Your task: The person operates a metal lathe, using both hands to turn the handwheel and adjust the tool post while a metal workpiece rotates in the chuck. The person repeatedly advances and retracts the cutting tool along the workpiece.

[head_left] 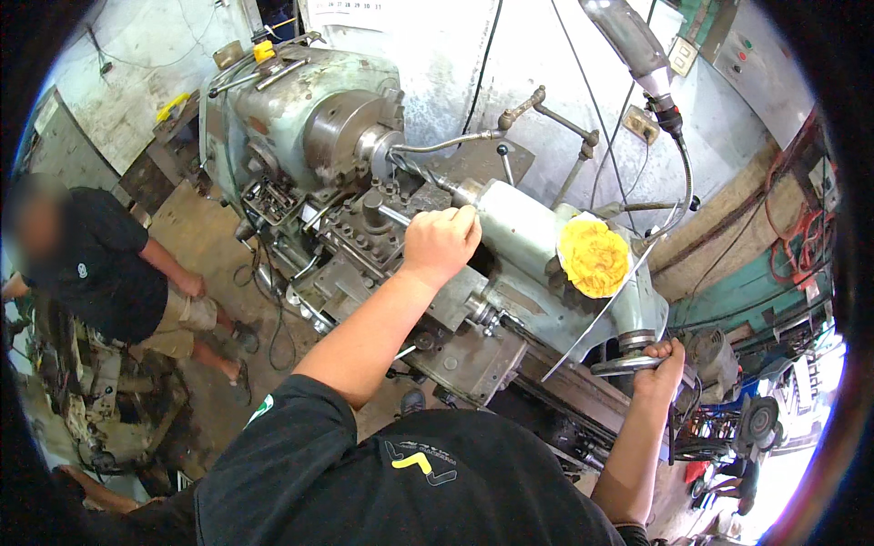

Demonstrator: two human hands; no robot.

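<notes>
My left hand is a fist over the middle of a lathe. The metal lever of the tool post runs into it; the fingers' far side is hidden. My right hand is closed around the rim of the tailstock handwheel. From the pale green tailstock a twist drill bit points at the round metal workpiece held in the chuck. Whether its tip is inside the workpiece, I cannot tell. A crumpled yellow cloth sits on the tailstock.
A jointed coolant pipe reaches over the drill. A lamp on a flexible neck hangs at the upper right. Another person stands at left beside greasy machinery. A grinder-like wheel is at the right, and cables trail on the floor.
</notes>
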